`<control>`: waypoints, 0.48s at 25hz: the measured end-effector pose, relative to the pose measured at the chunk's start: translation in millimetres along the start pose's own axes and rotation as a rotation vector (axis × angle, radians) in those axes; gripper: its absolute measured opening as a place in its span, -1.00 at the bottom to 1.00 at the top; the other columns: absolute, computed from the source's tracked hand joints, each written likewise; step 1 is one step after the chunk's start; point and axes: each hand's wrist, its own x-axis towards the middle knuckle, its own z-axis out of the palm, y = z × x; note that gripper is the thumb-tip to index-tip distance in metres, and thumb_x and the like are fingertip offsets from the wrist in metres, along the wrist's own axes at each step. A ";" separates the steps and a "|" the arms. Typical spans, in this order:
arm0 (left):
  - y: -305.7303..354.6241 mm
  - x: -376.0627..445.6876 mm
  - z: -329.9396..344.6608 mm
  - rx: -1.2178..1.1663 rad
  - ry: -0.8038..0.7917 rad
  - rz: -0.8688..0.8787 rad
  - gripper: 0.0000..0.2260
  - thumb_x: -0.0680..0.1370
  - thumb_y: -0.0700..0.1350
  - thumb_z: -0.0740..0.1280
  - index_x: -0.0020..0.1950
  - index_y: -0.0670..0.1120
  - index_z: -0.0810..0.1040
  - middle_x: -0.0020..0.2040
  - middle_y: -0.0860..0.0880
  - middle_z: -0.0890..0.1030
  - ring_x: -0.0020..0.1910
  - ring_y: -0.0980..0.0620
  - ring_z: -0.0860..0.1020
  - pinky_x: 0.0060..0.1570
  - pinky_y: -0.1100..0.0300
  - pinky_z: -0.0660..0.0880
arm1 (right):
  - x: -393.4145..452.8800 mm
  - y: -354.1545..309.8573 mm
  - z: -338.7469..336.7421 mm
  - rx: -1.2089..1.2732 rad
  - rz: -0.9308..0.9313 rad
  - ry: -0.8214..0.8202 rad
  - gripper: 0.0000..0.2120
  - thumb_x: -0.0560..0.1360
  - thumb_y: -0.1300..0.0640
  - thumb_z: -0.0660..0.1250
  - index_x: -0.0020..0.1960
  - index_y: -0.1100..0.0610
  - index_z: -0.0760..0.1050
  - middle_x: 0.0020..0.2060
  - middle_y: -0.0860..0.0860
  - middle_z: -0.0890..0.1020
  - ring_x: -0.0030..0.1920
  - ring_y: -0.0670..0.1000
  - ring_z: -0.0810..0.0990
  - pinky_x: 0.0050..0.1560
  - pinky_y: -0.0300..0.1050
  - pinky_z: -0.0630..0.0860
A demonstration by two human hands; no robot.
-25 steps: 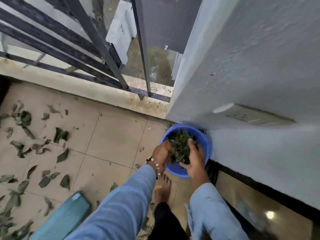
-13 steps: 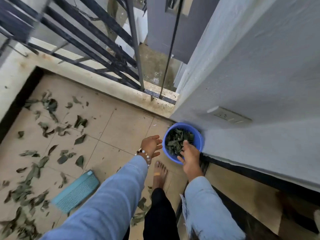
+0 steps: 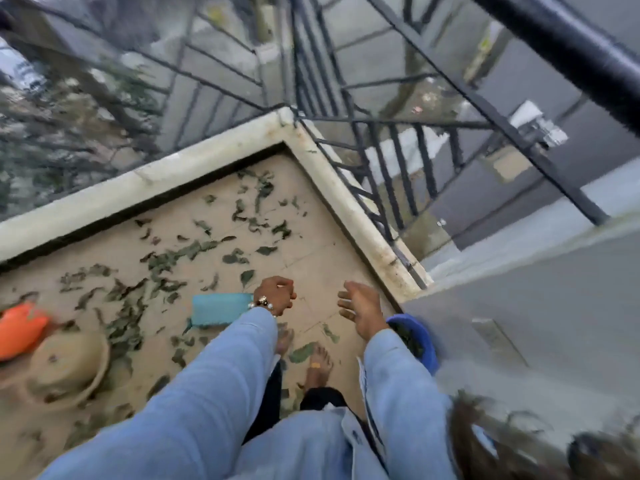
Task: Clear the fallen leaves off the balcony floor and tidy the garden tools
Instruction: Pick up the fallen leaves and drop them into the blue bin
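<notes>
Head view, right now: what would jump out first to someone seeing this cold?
Dark leaves litter the tan floor from the far corner to the near left. An orange object and a straw hat lie at the left edge, with a teal pad mid-floor. Both hands hang empty above the floor, the left hand loosely curled, the right hand open beside the blue bowl of leaves.

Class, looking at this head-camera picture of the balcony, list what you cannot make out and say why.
- Blue bucket: mostly hidden behind the right sleeve.
- Orange object: cut by the left edge, blurred.
- Left hand: motion blur hides whether it holds anything.
- Leaves: smeared, uncountable.
</notes>
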 end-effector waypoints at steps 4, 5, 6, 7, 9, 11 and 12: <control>-39.3 -17.8 -71.1 -0.285 0.178 -0.040 -0.81 0.62 -0.17 0.20 0.15 -0.18 0.54 -0.15 -0.10 0.60 -0.36 0.03 0.53 -0.35 0.19 0.42 | -17.8 -26.5 76.8 -0.335 -0.121 -0.220 -0.94 0.52 0.15 0.27 -0.11 0.12 0.46 -0.29 0.10 0.51 -0.40 0.01 0.41 -0.39 -0.22 0.32; -48.9 -20.4 -86.7 -0.346 0.224 -0.048 -0.83 0.61 -0.16 0.21 0.10 -0.16 0.55 -0.15 -0.11 0.61 -0.37 0.01 0.53 -0.36 0.20 0.42 | -23.4 -30.3 96.3 -0.410 -0.149 -0.262 -0.95 0.52 0.16 0.26 -0.10 0.12 0.45 -0.29 0.10 0.50 -0.40 0.01 0.39 -0.39 -0.22 0.30; -59.4 -22.4 -102.4 -0.400 0.273 -0.051 -0.85 0.61 -0.15 0.22 0.05 -0.15 0.56 -0.16 -0.13 0.62 -0.38 -0.01 0.53 -0.36 0.20 0.42 | -30.4 -32.6 115.6 -0.481 -0.169 -0.297 -0.96 0.52 0.17 0.26 -0.10 0.13 0.45 -0.30 0.10 0.50 -0.39 0.01 0.38 -0.38 -0.22 0.30; -73.6 -26.6 -121.6 -0.462 0.335 -0.060 -0.87 0.60 -0.16 0.23 0.00 -0.13 0.56 -0.18 -0.14 0.63 -0.39 -0.03 0.52 -0.35 0.18 0.43 | -37.9 -30.3 140.1 -0.560 -0.187 -0.334 -0.95 0.52 0.18 0.26 -0.12 0.14 0.45 -0.30 0.10 0.50 -0.39 0.01 0.39 -0.38 -0.22 0.30; -104.7 -35.2 -159.2 -0.561 0.434 -0.078 -0.88 0.59 -0.18 0.25 -0.04 -0.15 0.57 -0.22 -0.14 0.62 -0.39 -0.06 0.51 -0.31 0.16 0.47 | -54.4 -18.5 189.4 -0.721 -0.203 -0.413 -0.89 0.53 0.19 0.25 -0.17 0.16 0.45 -0.31 0.10 0.52 -0.40 0.02 0.41 -0.38 -0.22 0.32; -144.4 -42.0 -195.6 -0.616 0.506 -0.102 -0.89 0.57 -0.23 0.27 -0.08 -0.16 0.58 -0.22 -0.17 0.62 -0.36 -0.08 0.55 -0.32 0.23 0.53 | -72.1 -1.2 240.9 -0.879 -0.236 -0.502 -0.85 0.55 0.18 0.24 -0.20 0.14 0.45 -0.32 0.09 0.53 -0.39 0.03 0.45 -0.38 -0.21 0.35; -166.3 -42.3 -212.7 -0.613 0.544 -0.118 -0.88 0.56 -0.24 0.28 -0.12 -0.13 0.58 -0.19 -0.18 0.64 -0.31 -0.10 0.59 -0.27 0.18 0.58 | -80.4 8.5 265.1 -0.940 -0.261 -0.545 -0.84 0.55 0.17 0.25 -0.21 0.13 0.46 -0.31 0.09 0.54 -0.38 0.04 0.46 -0.38 -0.22 0.37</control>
